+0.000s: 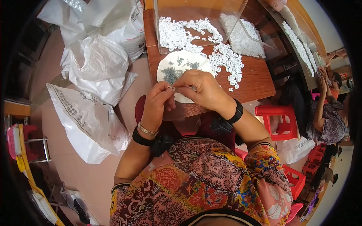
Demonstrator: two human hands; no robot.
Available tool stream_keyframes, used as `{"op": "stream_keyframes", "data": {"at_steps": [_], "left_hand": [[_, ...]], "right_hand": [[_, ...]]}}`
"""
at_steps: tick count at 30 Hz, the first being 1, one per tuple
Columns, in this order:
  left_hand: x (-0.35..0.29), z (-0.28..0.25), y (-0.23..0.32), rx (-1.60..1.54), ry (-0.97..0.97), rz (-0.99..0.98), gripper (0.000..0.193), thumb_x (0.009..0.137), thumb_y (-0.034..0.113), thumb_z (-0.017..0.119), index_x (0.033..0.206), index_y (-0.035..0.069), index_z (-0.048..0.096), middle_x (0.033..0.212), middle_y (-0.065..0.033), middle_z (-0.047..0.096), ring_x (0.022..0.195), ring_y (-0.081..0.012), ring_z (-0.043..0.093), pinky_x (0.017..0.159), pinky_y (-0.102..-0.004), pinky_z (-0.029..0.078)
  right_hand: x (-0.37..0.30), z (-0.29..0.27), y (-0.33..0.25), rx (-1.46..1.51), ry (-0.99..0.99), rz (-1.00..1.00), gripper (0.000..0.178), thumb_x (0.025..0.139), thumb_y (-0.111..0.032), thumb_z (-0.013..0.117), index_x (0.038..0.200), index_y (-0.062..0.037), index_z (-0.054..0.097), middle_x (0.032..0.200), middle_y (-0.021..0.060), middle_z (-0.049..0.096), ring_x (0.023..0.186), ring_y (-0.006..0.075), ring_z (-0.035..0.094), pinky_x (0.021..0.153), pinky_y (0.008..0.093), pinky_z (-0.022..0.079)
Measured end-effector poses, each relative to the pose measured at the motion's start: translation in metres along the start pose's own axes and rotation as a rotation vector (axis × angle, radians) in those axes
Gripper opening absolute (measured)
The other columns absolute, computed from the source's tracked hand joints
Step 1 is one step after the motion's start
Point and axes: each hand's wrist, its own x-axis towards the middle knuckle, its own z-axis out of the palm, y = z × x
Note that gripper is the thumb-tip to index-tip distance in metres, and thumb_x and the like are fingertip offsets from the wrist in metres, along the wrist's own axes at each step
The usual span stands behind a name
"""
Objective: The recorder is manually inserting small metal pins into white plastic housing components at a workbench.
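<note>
My left hand (157, 101) pinches a small white plastic piece (171, 87) between thumb and fingertips, just over the near-left edge of a white scalloped plate (205, 64). Meeting it from the right, my right hand (203, 89) has thumb and forefinger closed at the same piece; anything tiny between those fingertips is too small to make out. On the plate lie heaps of tiny grey parts (169, 74). Behind and right of the plate, many white oval pieces with dark holes (230, 62) are spread over the brown wooden table (256, 81).
A clear plastic panel (196, 47) stands around more white pieces (171, 35) at the back. A packed bag of white pieces (243, 35) lies behind right. White woven sacks (94, 67) crowd the floor at left. A red stool (277, 122) and another person (328, 116) are at right.
</note>
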Motion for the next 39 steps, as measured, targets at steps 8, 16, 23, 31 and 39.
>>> {"op": "stream_keyframes", "data": {"at_steps": [8, 16, 23, 31, 39], "left_hand": [[-0.002, -0.005, 0.003, -0.103, -0.008, 0.006, 0.014, 0.092, 0.017, 0.048, 0.083, 0.007, 0.053, 0.063, 0.0012, 0.05, 0.056, -0.0072, 0.05, 0.051, -0.0191, 0.036], [0.002, -0.007, -0.001, -0.189, 0.087, 0.019, 0.014, 0.093, 0.017, 0.048, 0.085, 0.007, 0.052, 0.065, -0.0002, 0.05, 0.057, -0.0102, 0.051, 0.052, -0.0206, 0.037], [0.004, -0.009, -0.003, -0.144, 0.163, 0.067, 0.015, 0.094, 0.018, 0.047, 0.086, 0.007, 0.052, 0.065, 0.001, 0.047, 0.057, -0.0099, 0.048, 0.051, -0.0204, 0.035], [0.0, 0.0, -0.003, -0.323, 0.13, 0.033, 0.015, 0.093, 0.017, 0.048, 0.082, 0.008, 0.051, 0.065, 0.0003, 0.05, 0.055, -0.0097, 0.049, 0.05, -0.021, 0.036], [0.001, -0.001, -0.004, -0.305, 0.019, -0.006, 0.015, 0.093, 0.018, 0.047, 0.083, 0.008, 0.052, 0.067, -0.0005, 0.052, 0.057, -0.0104, 0.052, 0.051, -0.021, 0.038]], "right_hand": [[0.003, 0.004, -0.012, -0.18, 0.085, -0.11, 0.014, 0.071, -0.003, 0.068, 0.085, -0.0049, 0.064, 0.08, 0.0091, 0.062, 0.074, 0.0283, 0.06, 0.063, 0.0351, 0.048], [0.005, 0.011, -0.011, -0.231, 0.133, -0.105, 0.014, 0.071, -0.006, 0.069, 0.084, -0.0057, 0.064, 0.077, 0.0097, 0.059, 0.074, 0.0291, 0.059, 0.062, 0.0362, 0.048], [0.015, 0.013, 0.02, -0.372, -0.045, -0.008, 0.017, 0.073, -0.014, 0.07, 0.088, -0.0064, 0.067, 0.08, 0.0097, 0.06, 0.08, 0.0294, 0.06, 0.066, 0.0372, 0.048], [0.014, 0.008, -0.008, -0.035, 0.032, -0.027, 0.02, 0.069, -0.005, 0.072, 0.089, -0.0035, 0.066, 0.083, 0.0092, 0.063, 0.078, 0.0267, 0.061, 0.067, 0.0339, 0.049], [0.013, 0.003, 0.0, -0.06, 0.003, -0.069, 0.016, 0.071, -0.004, 0.071, 0.086, -0.003, 0.066, 0.08, 0.0093, 0.062, 0.076, 0.0271, 0.061, 0.066, 0.0344, 0.048]]}}
